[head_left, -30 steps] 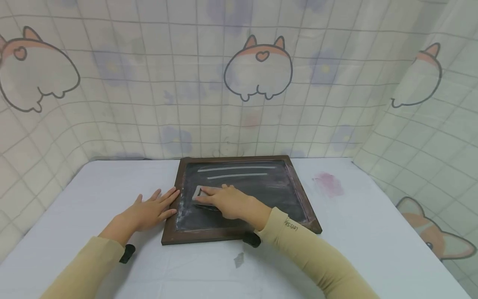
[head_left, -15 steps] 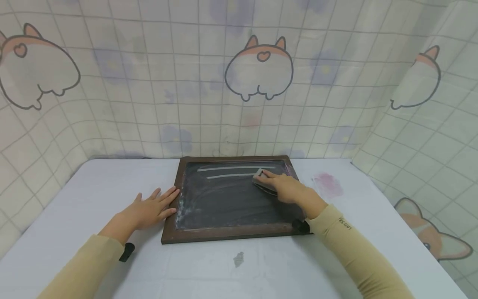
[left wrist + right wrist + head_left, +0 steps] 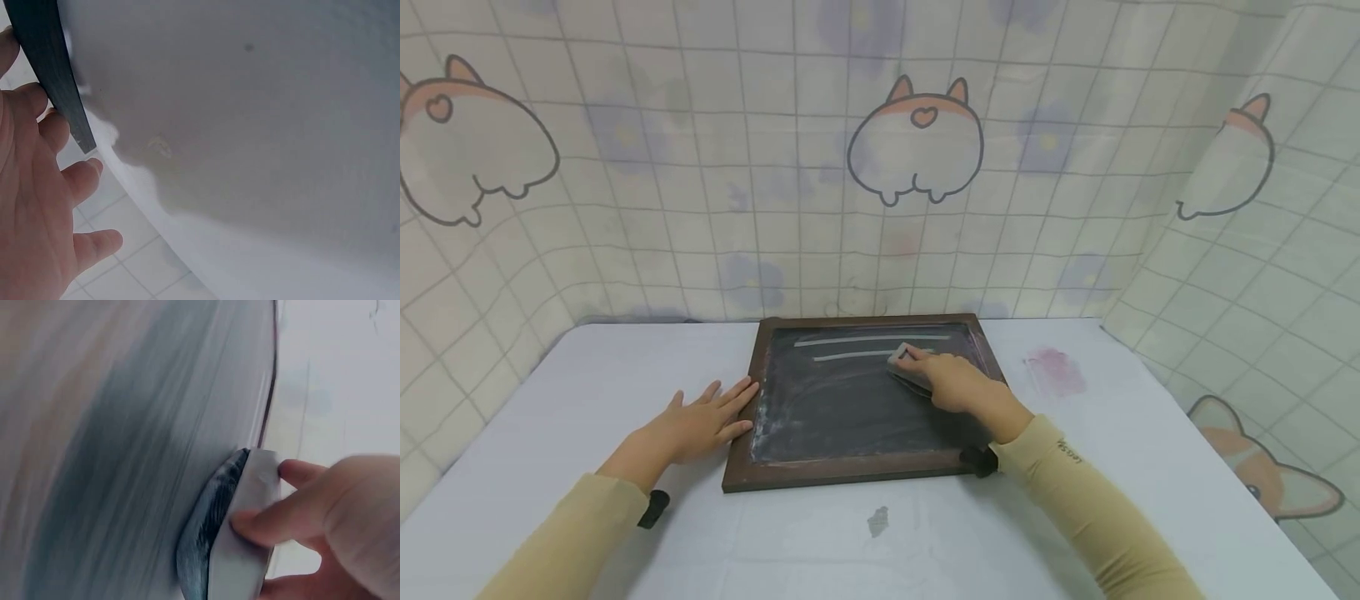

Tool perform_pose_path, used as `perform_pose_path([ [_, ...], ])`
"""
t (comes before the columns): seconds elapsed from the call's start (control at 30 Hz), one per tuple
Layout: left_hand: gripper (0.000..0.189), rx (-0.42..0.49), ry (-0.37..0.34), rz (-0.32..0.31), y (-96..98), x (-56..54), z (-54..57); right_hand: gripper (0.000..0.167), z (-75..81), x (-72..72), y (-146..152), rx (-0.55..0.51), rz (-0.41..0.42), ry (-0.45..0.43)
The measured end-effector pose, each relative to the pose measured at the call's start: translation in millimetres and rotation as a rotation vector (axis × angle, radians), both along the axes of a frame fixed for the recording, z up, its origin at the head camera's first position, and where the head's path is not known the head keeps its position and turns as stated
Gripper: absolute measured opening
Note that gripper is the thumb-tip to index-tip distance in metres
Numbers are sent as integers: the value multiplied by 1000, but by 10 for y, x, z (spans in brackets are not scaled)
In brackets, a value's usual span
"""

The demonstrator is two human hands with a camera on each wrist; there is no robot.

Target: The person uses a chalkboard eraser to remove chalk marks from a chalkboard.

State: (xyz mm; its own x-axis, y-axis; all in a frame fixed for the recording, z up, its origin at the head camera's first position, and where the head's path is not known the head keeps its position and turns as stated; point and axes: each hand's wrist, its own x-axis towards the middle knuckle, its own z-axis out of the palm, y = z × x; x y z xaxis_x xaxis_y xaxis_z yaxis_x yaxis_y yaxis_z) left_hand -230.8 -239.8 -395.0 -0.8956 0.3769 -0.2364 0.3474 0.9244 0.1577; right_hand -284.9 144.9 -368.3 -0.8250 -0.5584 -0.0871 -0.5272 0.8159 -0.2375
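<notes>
A chalkboard (image 3: 842, 417) in a dark brown wooden frame lies on the white table. Two chalk lines run across its upper part, the lower one partly behind my right hand. That right hand (image 3: 955, 383) grips a chalkboard eraser (image 3: 910, 375), its felt side on the board right of the middle. In the right wrist view, thumb and fingers hold the eraser's pale back (image 3: 240, 550), with the dark felt (image 3: 206, 531) against the surface. My left hand (image 3: 696, 425) lies with spread, straight fingers on the left side of the frame. The left wrist view shows those fingertips along the frame edge (image 3: 56, 75).
The white table (image 3: 775, 542) carries a pink smudge (image 3: 1056, 371) right of the board and a small grey patch (image 3: 877, 522) in front. A grid-patterned curtain (image 3: 700, 167) with corgi drawings hangs behind and at both sides.
My right hand swept the eraser from the board's left to its right, then slightly back left. Chalk haze on the right and middle has faded. My left hand stayed put.
</notes>
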Motion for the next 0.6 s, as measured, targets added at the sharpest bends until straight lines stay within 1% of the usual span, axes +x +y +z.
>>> perform_pose_path([
  [0.13,75,1,0,-4,-29,-27,-38,71,-9,119,-317,13,94,37],
  [0.2,76,0,-3,-6,-48,-41,-58,66,8,198,-443,19,159,66],
  [0.27,76,-2,-2,-9,-63,-50,-75,64,17,254,-523,14,222,107],
  [0.33,76,3,0,-10,-63,-50,-76,60,13,276,-553,-11,271,146],
  [0.37,75,10,1,-10,-56,-41,-62,58,3,275,-550,-30,281,158],
  [0.43,74,17,5,-10,-42,-26,-41,56,-24,250,-524,-70,271,165],
  [0.5,73,20,7,-9,-29,-10,-20,55,-49,216,-483,-111,237,144],
  [0.6,72,15,5,-8,-21,5,-4,59,-73,186,-416,-131,172,111],
])
